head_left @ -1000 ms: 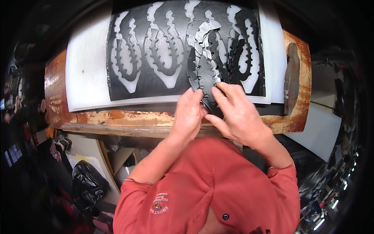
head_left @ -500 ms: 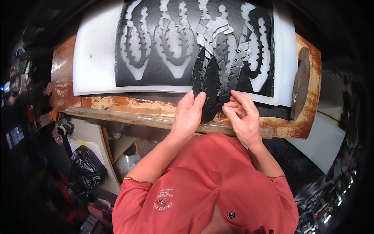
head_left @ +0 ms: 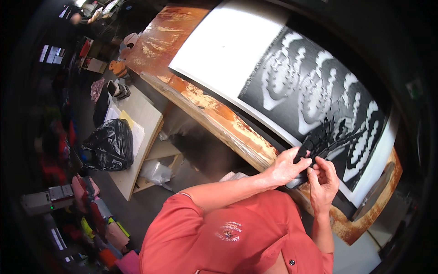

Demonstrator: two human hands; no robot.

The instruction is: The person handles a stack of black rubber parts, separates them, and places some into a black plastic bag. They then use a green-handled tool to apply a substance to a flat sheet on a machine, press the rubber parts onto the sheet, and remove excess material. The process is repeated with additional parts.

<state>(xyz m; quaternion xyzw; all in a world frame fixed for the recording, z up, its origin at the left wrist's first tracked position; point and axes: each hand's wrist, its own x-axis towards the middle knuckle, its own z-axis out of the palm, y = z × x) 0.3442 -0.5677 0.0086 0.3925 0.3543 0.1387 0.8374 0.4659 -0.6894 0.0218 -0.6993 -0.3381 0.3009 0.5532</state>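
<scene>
My left hand is closed around a bundle of thin black cut pieces with toothed edges, its thumb lying across their near end. The pieces fan out away from me over the table's front edge. Close beside the left thumb, my right hand has its fingers curled and the thumb drawn toward them, at the near end of the bundle. What lies between its fingertips is hidden. Beyond both hands lies a black sheet with several long, toothed cut-outs, through which a pale surface shows.
Under the sheet is a white board on a worn brown wooden table with a raised front edge. Left of me are a pale panel, a black plastic bag and a pile of coloured material.
The view has swung left, so the table now slants and more of the left side shows. The black pieces are tipped to the right, and my hands have drawn closer together.
</scene>
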